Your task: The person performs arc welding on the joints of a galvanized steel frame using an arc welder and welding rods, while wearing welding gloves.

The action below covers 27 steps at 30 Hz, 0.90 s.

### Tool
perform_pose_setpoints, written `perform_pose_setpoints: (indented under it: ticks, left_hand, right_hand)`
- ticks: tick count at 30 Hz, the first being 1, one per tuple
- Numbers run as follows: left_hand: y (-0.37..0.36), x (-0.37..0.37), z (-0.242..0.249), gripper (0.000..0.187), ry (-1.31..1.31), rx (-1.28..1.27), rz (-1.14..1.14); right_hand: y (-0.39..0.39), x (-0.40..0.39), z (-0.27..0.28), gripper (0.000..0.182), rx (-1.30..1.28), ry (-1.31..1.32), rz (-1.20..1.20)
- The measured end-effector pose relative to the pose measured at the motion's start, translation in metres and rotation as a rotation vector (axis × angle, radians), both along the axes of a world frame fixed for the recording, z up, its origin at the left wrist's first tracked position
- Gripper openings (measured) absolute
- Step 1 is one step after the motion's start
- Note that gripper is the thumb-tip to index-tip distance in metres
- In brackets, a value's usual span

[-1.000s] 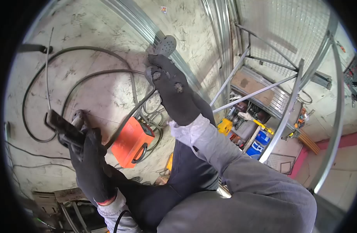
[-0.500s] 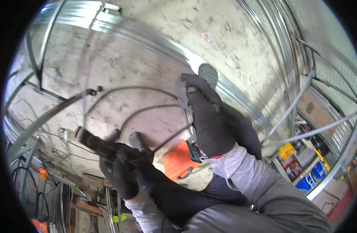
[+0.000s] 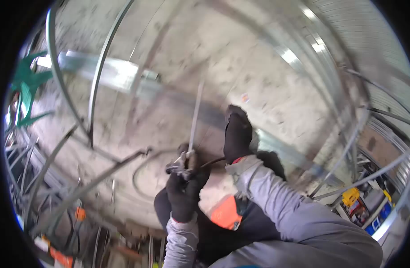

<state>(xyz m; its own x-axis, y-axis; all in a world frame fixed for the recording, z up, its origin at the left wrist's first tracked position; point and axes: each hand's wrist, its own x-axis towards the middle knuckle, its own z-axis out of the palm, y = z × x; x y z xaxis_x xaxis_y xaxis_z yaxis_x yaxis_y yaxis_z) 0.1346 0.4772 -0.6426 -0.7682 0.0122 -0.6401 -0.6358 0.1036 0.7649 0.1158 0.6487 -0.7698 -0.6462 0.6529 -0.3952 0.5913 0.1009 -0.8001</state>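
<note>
My left hand (image 3: 182, 196), in a dark glove, is closed around a welding electrode holder (image 3: 186, 163). A thin pale rod (image 3: 196, 116) sticks up from its jaws, away from me. Further right, my gloved right hand (image 3: 237, 136) reaches forward over the floor, fingers bunched together and blurred; whatever they hold, if anything, is hidden. A dark cable (image 3: 214, 161) shows between the two hands, and a loop of cable (image 3: 134, 176) lies on the floor to the left.
Metal frames of bars (image 3: 98, 80) stand at the left, with more bars (image 3: 347, 143) at the right. A shiny metal strip (image 3: 102, 73) crosses the stained floor (image 3: 178, 53). An orange object (image 3: 226, 213) lies by my legs; a yellow item (image 3: 351, 196) sits among tools at the right.
The view has shifted. My left hand has turned the electrode holder so that its rod points away from me, nearer my right hand. My right hand's back no longer faces up so broadly.
</note>
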Motion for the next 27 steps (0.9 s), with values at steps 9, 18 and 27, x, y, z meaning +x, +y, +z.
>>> perform_pose_setpoints:
  ticks: [9,18,27]
  left_hand:
    - [0.032,-0.077,-0.077,0.037,0.022,0.033,-0.072]
    - [0.059,-0.102,-0.103,0.027,0.238,-0.098,-0.266]
    - [0.042,-0.141,-0.037,0.034,0.151,-0.136,-0.279]
  right_hand:
    - [0.074,-0.070,0.005,0.028,0.413,0.279,-0.398]
    - [0.158,-0.184,0.154,0.026,0.703,0.645,-0.436]
    - [0.209,-0.179,0.007,0.021,0.559,0.307,-0.750]
